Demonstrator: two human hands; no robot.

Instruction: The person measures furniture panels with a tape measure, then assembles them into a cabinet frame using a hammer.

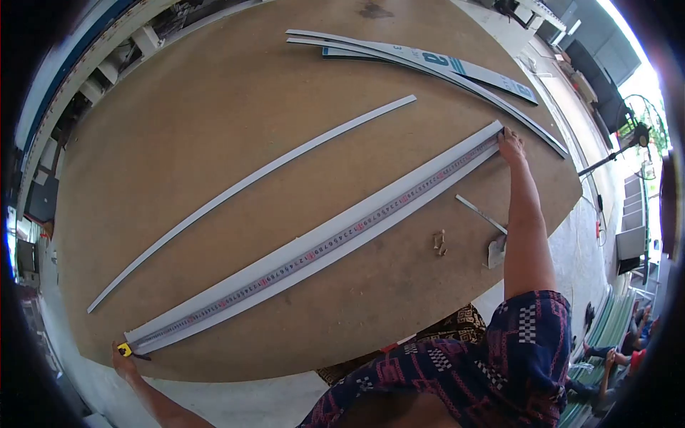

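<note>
A long, flat white panel strip (399, 187) lies slantwise across the brown table (214, 128). Along its length runs the extended blade of a tape measure (311, 255). At the lower left end, my left hand (123, 362) is closed around the yellow tape case, its fingers partly hidden. My right hand (511, 145) pinches the blade's far end against the strip's upper right end. Farther back, a narrow white strip (257, 175) lies apart from the panel.
Several long strips (428, 65), one printed in blue, lie at the table's back right. Small brass-coloured pieces (439, 243) and a flat tool (496, 252) with a thin bar lie by my right forearm. A fan (641, 135) stands to the right; people (628, 349) sit at lower right.
</note>
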